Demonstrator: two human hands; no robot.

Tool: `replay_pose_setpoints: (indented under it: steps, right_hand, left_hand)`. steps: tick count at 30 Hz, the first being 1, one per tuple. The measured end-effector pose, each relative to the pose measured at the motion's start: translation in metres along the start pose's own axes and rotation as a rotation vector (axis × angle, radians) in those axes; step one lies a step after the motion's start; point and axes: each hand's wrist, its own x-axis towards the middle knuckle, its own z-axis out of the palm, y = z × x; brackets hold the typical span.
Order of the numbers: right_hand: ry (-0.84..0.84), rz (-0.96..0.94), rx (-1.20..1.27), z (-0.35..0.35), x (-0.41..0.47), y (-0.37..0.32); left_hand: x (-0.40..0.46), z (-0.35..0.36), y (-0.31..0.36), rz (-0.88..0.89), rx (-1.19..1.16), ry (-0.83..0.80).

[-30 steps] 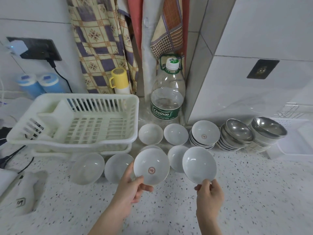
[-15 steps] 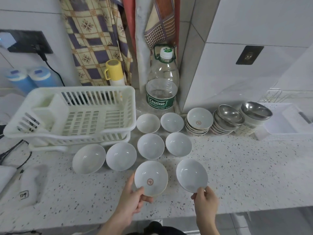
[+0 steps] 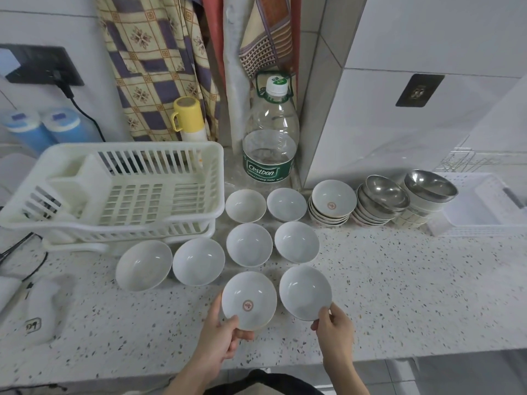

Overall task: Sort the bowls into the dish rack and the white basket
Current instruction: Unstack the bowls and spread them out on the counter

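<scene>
Home kitchen: dish rack (image 3: 119, 195), bowls (image 3: 249, 245), counter (image 3: 399, 295)

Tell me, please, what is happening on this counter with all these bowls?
A person is sorting bowls. The left hand holds a white bowl with a red mark by its rim, and the right hand holds a plain white bowl, both near the counter's front edge. Six more plain white bowls stand singly on the counter behind them, with stacks of marked bowls and steel bowls to the right. The dish rack and the white basket hold no bowls yet.
</scene>
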Motion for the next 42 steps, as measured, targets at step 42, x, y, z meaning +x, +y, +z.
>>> replay_pose_setpoints:
  steps: [42]
  right_hand:
    - [-0.133,0.209,0.311,0.004,-0.026,-0.005]
  left_hand:
    - [-0.009,0.005,-0.008,0.04,-0.071,-0.011]
